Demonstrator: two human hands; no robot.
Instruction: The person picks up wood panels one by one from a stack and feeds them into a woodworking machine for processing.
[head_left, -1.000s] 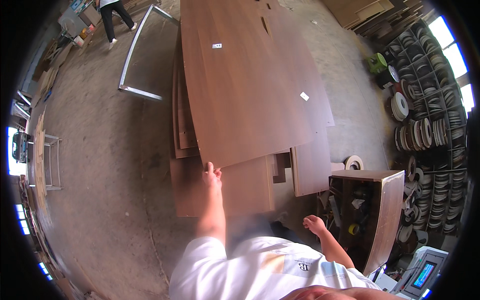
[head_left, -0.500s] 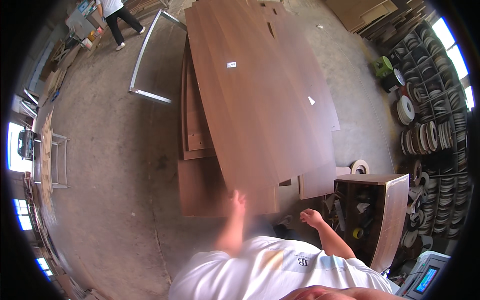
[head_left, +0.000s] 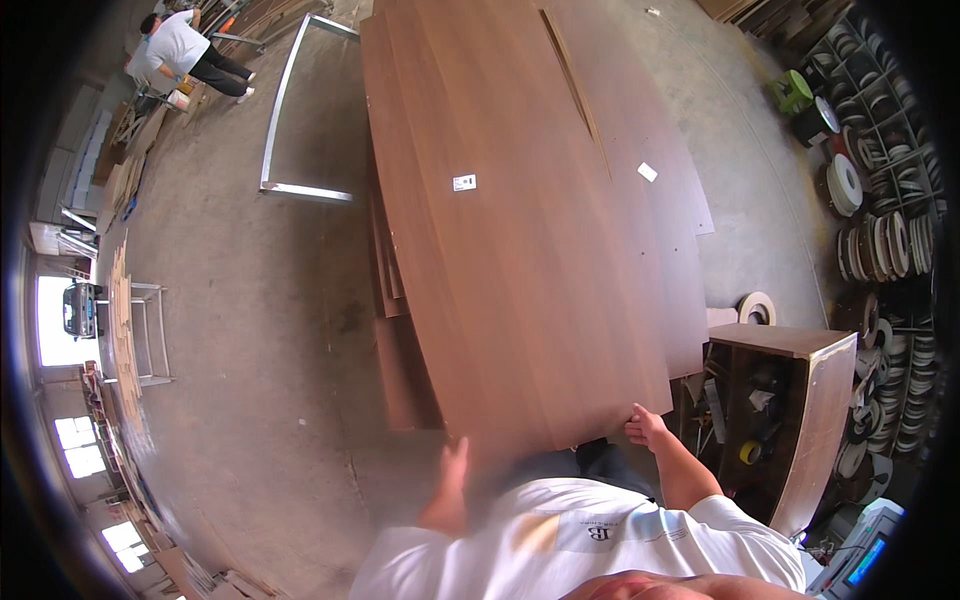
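A large brown wood-grain panel (head_left: 520,290) stretches away in front of me, with a small white label (head_left: 464,182) on its top face. At its near left corner my left hand (head_left: 454,466) is closed on the edge, slightly blurred. My right hand (head_left: 645,428) grips the near right corner, thumb at the edge; its other fingers are partly hidden. More brown boards (head_left: 405,375) lie beneath and show on the left. Another board (head_left: 685,290) with a few small holes sticks out on the right, and a white paper tag (head_left: 648,172) lies towards that side.
An open brown cabinet (head_left: 780,345) with tools and yellow tape stands close on my right. Beyond it, racks hold several edging rolls (head_left: 885,245). A bent metal frame (head_left: 270,130) rests at the far left, where another person (head_left: 180,50) stands. A screened machine (head_left: 860,560) is at lower right.
The large panel has come nearer to me, covering more of the boards beneath. My right hand has risen from free air to its near right corner. The other person has turned and leans over.
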